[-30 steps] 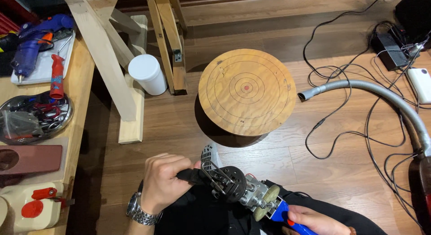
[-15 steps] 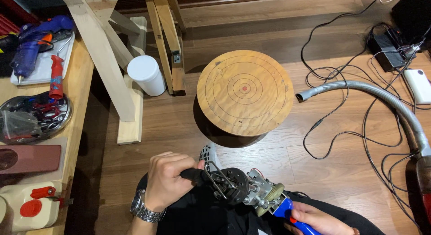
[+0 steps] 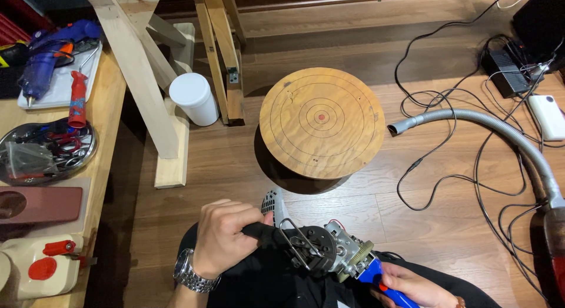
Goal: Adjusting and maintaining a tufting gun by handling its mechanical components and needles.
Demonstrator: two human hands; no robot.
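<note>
Left hand: the left hand sits low in the view, fingers curled tight round the black end of a small motor assembly; a metal wristwatch is on that wrist.
Right hand: the right hand is at the bottom edge, partly cut off; its fingers are wrapped round the blue handle of a screwdriver.
Motor assembly: held over the person's lap between the two hands, lying roughly level; a black round body with wire clips in the middle, bare metal housing and a pale toothed gear at the end nearest the screwdriver.
Tool contact: the screwdriver's front end meets the gear end of the assembly; the tip itself is hidden.
Grey part: a perforated light grey piece shows just behind the left hand's knuckles; what it rests on cannot be told.
Floor, centre: a round wooden disc marked with concentric rings and a red centre dot stands ahead of the hands, well apart from them.
Floor, right: a grey corrugated hose curves past loose black cables, its open end near the disc's rim.
Floor, left: a white cylindrical container stands beside slanted wooden trestle legs.
Workbench, left edge: a blue glue gun, a red-handled tool and a round metal tray of small tools.
</note>
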